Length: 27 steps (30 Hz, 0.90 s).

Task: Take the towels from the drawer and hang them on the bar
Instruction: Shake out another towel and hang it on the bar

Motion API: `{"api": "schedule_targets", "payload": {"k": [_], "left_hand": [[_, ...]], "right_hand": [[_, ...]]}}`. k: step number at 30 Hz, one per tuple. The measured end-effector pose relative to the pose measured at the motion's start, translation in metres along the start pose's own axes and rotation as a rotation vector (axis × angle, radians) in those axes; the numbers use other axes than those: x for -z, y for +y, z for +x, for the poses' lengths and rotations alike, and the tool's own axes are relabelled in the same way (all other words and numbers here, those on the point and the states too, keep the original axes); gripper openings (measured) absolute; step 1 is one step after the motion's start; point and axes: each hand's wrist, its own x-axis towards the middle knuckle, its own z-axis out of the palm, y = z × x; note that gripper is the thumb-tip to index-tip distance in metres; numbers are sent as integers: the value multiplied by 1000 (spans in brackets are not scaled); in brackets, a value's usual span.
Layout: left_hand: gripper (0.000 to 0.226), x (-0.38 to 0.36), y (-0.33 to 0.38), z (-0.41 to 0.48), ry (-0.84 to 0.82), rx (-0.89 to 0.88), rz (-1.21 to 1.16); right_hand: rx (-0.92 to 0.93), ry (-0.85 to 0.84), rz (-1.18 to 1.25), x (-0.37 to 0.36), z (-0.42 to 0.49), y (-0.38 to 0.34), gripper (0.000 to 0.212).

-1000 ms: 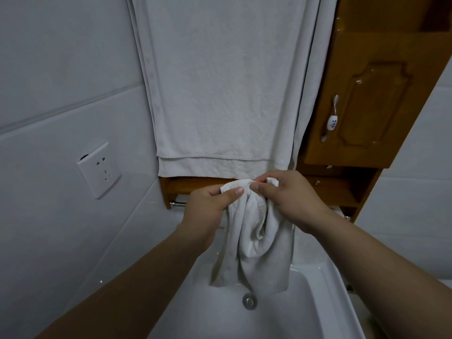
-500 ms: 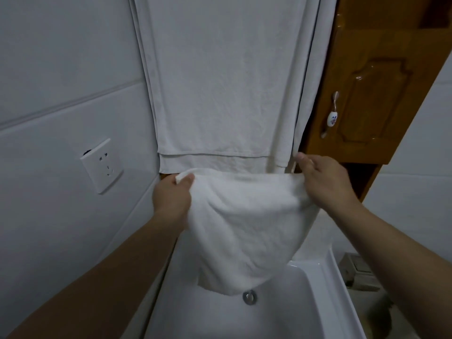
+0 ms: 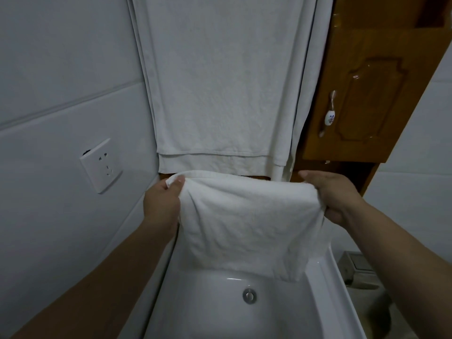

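The left hand [image 3: 161,204] at 9 o'clock and the right hand [image 3: 335,194] at 3 o'clock each have their grip pinching a top corner of the small towel [image 3: 249,221].

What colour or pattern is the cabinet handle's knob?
The knob is white with a small blue-and-reddish floral-looking mark; the head view shows it.

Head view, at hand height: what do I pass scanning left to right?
wall socket → left hand, pinching a towel corner → small white towel, stretched between the hands → right hand, gripping the other end.
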Motion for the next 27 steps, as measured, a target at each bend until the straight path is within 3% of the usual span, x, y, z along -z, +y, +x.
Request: {"api": "schedule_targets", "payload": {"k": [7,13,19,24,27], "left_hand": [[7,2,11,0,17,16,-52],[15,2,18,-5,33,-66,67],[22,0,26,-14,48,-208,252],[19,-4,24,-15,24,-205,327],[19,-9,22,-19,-29,-183,381]], "right_hand": [[-75,-118,75,3,4,13,33],[-240,-263,-137,3,7,30,53],[-295,-389,-287,6,7,45,48],[-210,-271,-299,8,17,59,47],[-46,-115,-402,5,14,55,52]]}}
